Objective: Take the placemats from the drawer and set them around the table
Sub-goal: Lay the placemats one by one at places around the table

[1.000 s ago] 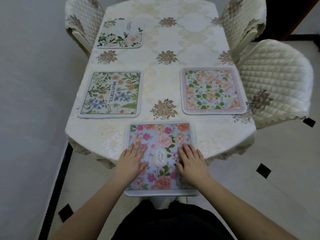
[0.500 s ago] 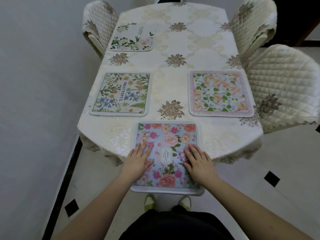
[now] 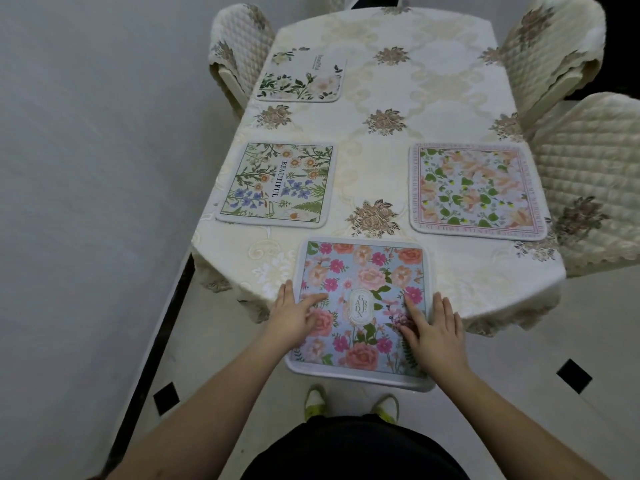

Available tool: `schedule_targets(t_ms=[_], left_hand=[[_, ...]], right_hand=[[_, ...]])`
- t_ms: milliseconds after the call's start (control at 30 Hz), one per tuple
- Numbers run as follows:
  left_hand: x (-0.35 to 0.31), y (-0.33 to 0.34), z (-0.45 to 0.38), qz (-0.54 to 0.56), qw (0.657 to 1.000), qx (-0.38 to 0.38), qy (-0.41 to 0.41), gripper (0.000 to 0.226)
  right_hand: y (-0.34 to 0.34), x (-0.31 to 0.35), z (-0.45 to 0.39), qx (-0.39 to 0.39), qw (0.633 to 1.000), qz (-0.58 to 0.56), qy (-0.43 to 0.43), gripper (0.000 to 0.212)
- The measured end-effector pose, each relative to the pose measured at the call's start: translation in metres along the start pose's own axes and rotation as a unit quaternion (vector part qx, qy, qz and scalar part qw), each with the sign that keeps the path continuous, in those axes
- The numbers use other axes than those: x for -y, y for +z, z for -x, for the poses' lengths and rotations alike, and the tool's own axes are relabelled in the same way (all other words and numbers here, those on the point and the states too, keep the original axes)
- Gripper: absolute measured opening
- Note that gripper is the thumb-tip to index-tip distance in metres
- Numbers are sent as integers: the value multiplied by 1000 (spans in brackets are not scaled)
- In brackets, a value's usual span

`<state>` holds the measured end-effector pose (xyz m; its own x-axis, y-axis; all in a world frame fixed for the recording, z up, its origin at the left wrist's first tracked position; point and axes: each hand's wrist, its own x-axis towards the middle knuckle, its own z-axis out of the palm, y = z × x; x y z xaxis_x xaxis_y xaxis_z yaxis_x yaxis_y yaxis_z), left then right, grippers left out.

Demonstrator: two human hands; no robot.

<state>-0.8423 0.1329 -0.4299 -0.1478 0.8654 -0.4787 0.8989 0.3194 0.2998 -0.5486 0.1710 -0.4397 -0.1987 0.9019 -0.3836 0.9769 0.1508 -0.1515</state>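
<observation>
Both hands flat on pink mat point(image 3: 362, 271) at near bench point(image 3: 388, 161) edge: left hand point(image 3: 294, 315), right hand point(image 3: 434, 332), fingers straight, gripping nothing. Mat overhangs edge.

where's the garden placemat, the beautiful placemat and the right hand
garden placemat point(image 3: 360, 271), head view, on the pink rose above its label
beautiful placemat point(image 3: 277, 183), head view, on its middle by the lettering
right hand point(image 3: 438, 336), head view, on the back of the hand
</observation>
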Motion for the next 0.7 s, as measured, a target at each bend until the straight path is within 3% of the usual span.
schedule_targets(t_ms=[267,400,567,700], left_hand=[[4,6,6,-49,999,0,13,51],[-3,1,11,-59,998,3,19,51],[1,-7,20,-75,996,-34,43,56],[4,-12,27,56,994,-55,73,65]], right_hand=[[-11,11,1,27,998,-48,22,61],[-20,15,1,39,993,-99,47,70],[-27,13,-6,-14,949,-303,81,75],[-36,14,1,-55,911,-401,86,57]])
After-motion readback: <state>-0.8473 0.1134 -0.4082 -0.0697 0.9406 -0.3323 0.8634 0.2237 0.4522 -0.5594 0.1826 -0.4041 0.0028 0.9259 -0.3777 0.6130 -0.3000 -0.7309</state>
